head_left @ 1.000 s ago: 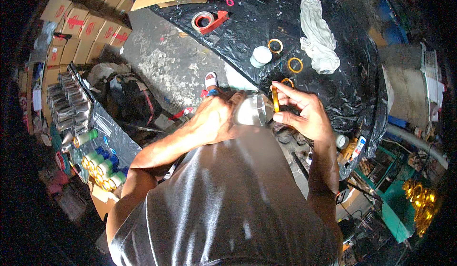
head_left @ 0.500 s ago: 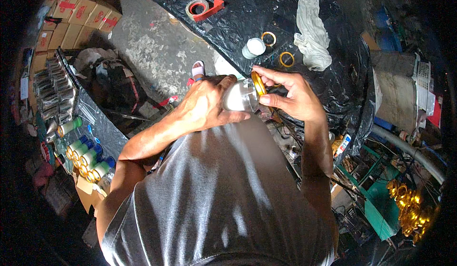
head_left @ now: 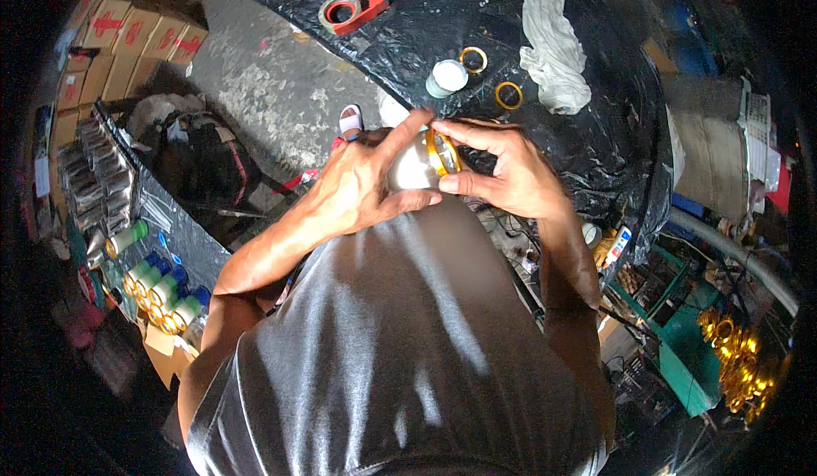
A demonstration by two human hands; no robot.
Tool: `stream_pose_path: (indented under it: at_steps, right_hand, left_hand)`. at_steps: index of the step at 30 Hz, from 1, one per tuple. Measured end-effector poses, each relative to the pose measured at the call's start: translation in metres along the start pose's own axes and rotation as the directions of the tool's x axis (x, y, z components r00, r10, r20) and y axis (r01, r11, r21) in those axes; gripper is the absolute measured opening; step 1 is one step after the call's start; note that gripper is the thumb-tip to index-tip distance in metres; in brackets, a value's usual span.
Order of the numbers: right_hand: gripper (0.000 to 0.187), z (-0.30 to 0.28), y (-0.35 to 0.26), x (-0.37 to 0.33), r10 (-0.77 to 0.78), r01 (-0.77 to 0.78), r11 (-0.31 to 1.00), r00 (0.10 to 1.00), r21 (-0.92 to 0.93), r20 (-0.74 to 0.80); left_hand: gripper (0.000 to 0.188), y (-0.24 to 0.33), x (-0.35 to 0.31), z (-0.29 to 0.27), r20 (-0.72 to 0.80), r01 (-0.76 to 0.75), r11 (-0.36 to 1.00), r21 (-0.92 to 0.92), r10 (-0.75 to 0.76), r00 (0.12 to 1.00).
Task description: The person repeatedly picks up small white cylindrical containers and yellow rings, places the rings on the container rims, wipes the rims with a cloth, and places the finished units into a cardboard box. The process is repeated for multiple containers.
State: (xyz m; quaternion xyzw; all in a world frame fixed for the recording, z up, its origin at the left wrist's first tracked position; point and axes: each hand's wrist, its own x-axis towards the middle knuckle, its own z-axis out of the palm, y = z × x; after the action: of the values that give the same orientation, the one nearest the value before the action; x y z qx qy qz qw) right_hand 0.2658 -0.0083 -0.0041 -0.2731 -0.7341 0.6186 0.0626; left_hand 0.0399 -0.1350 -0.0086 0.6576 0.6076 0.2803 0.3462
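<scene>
Close in front of my body, my left hand (head_left: 353, 178) is wrapped round a shiny, clear-and-whitish cylinder (head_left: 410, 169), tilted on its side. My right hand (head_left: 521, 169) pinches a gold ring (head_left: 440, 154) between thumb and fingers. The ring sits around the cylinder's right-hand end, with a bit of clear wall showing beyond it. Just past my hands, on black plastic sheeting (head_left: 477, 8), stands a whitish cup-like container (head_left: 447, 78). Beside it lie two loose gold rings, one farther off (head_left: 473, 60) and one nearer (head_left: 509, 95).
A crumpled white cloth (head_left: 553, 46) and a red tape dispenser (head_left: 362, 14) lie on the sheeting. Cartons (head_left: 140, 33) are stacked far left. Several gold-rimmed cylinders (head_left: 162, 289) stand at left. A grey pipe (head_left: 740, 259) and a heap of gold rings (head_left: 732, 348) are at right.
The gold ring has gone from the cylinder's end to farther along it, leftward. My right hand has come closer to my left. The whole view has shifted slightly.
</scene>
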Motion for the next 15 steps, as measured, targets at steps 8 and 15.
stream_pose_path:
  at_steps: [8,15]
  right_hand:
    - [0.070,0.050,0.006,0.005,-0.444,0.324,0.878,0.824,-0.351,-0.351]
    - [0.056,0.042,-0.016,0.035,-0.533,0.425,0.842,0.751,-0.332,-0.390]
  left_hand:
    - [0.082,-0.022,0.006,-0.010,-0.154,0.065,0.799,-0.598,-0.195,0.969]
    - [0.079,-0.029,0.010,-0.006,-0.069,0.073,0.577,-0.814,-0.220,0.973]
